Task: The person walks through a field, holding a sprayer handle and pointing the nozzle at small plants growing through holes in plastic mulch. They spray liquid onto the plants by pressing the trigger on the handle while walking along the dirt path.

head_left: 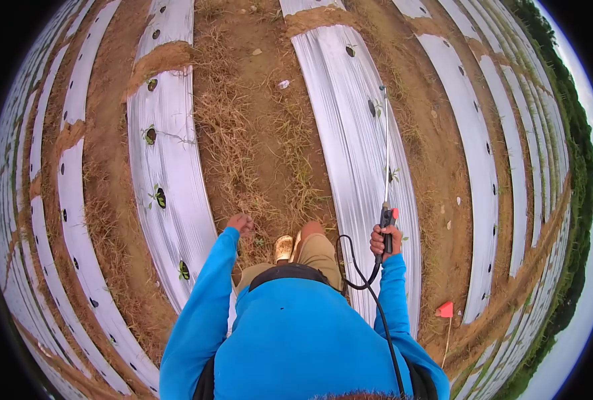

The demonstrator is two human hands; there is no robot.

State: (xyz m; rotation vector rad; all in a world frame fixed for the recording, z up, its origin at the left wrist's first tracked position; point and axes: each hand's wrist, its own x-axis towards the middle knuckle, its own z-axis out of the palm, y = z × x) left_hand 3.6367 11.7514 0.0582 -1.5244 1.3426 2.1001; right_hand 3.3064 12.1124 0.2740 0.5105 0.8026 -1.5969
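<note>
Head view, clock face centred on the frame, 12 at the top. Right hand (386, 241) at between 3 and 4 o'clock, fingers wrapped round the black grip of a spray wand (386, 150). Red part (395, 213) on the handle, just above the fist. The thin metal tube runs up from the grip, ending in a nozzle (382, 88) at 1 o'clock. It crosses over a silvery plastic strip (350, 133); cannot tell whether the nozzle touches anything.

Black hose (381, 313) leaves the handle, loops toward the waist, then drops to 5 o'clock over the blue shirt (296, 340).

Left hand (242, 223) at 8 o'clock, near the edge of a second plastic strip (170, 160), over soil and dry grass (226, 113). Fingers look bent (small in the frame, this one); cannot tell how far they close.

Holes dot both strips. Green seedling (158, 195) in a hole at 9 o'clock, another seedling (184, 270) at 8. A small leafy plant (393, 175) sits just beside the tube at 2 to 3 o'clock.

Muddy shoe (284, 248) at between 6 and 7, on the bare lane between the two strips. Scrap of white litter (284, 85) near 12. Red flag (445, 309) on a thin stake at 4. Green vegetation (573, 120) curves along the 2 to 3 o'clock edge, sky beyond.
</note>
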